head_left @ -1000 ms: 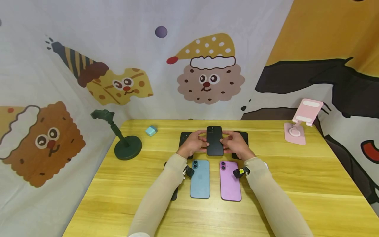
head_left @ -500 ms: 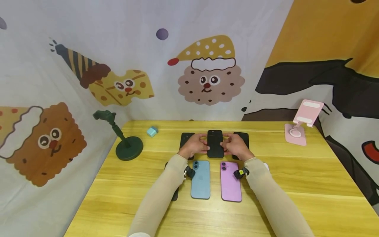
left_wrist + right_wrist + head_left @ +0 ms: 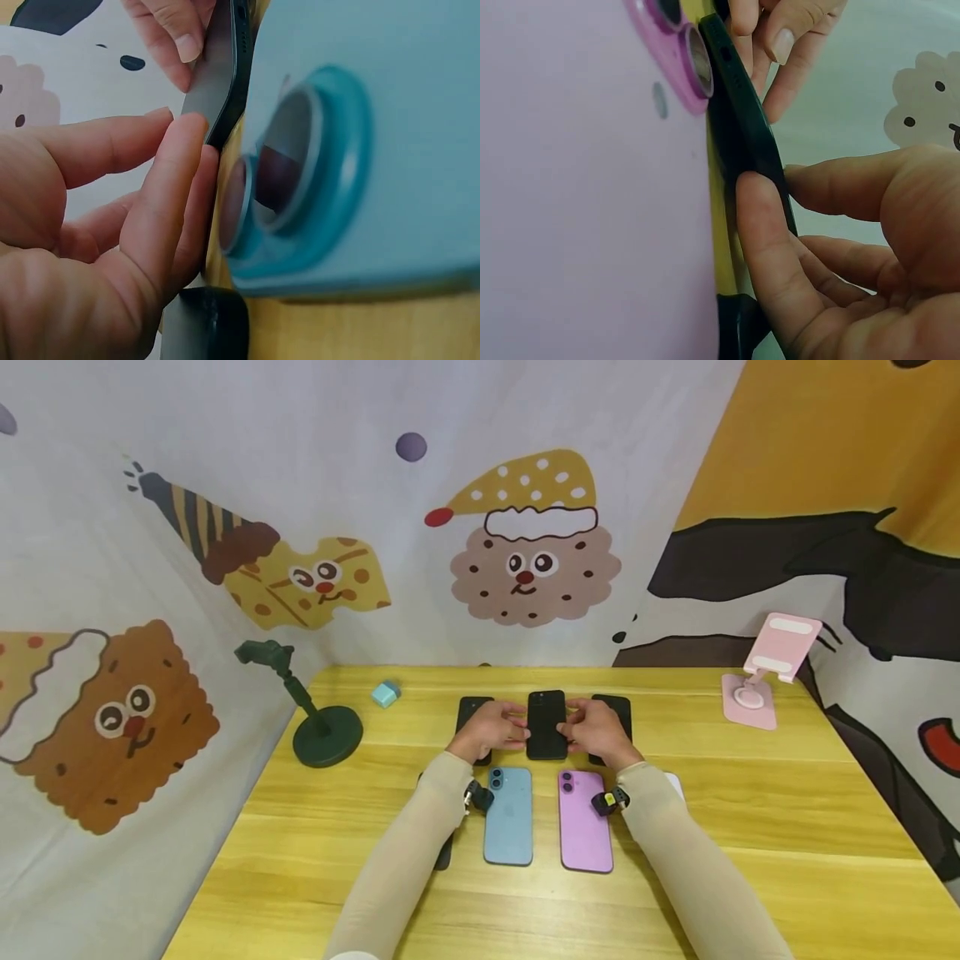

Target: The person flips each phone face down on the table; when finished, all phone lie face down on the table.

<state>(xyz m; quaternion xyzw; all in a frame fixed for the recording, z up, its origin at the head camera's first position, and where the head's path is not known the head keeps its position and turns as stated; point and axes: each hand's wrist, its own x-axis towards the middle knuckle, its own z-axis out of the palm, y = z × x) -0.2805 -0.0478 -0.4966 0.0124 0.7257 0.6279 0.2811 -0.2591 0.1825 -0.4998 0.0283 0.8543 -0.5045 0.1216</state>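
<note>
A black phone (image 3: 547, 727) lies back side up in the middle of the back row on the table. My left hand (image 3: 491, 727) is at its left edge, thumb tip by the side; in the left wrist view the fingers of my left hand (image 3: 82, 300) extend loosely next to the phone (image 3: 214, 60). My right hand (image 3: 598, 731) is at the right edge, its thumb touching the phone. In the right wrist view, fingertips of my right hand (image 3: 877, 322) touch the phone's edge (image 3: 742, 112). Dark phones (image 3: 467, 713) (image 3: 620, 708) lie partly hidden under both hands.
In front lie a blue phone (image 3: 507, 827) and a pink phone (image 3: 585, 835). My sleeves partly cover a black phone (image 3: 445, 853) and a white one (image 3: 676, 783). Farther out stand a green holder (image 3: 327, 735), a small light-blue block (image 3: 386, 693) and a pink phone stand (image 3: 782, 647).
The black phone has come down towards me into line with its neighbours, then shifted slightly right. My index fingers have drawn back from behind it to its sides.
</note>
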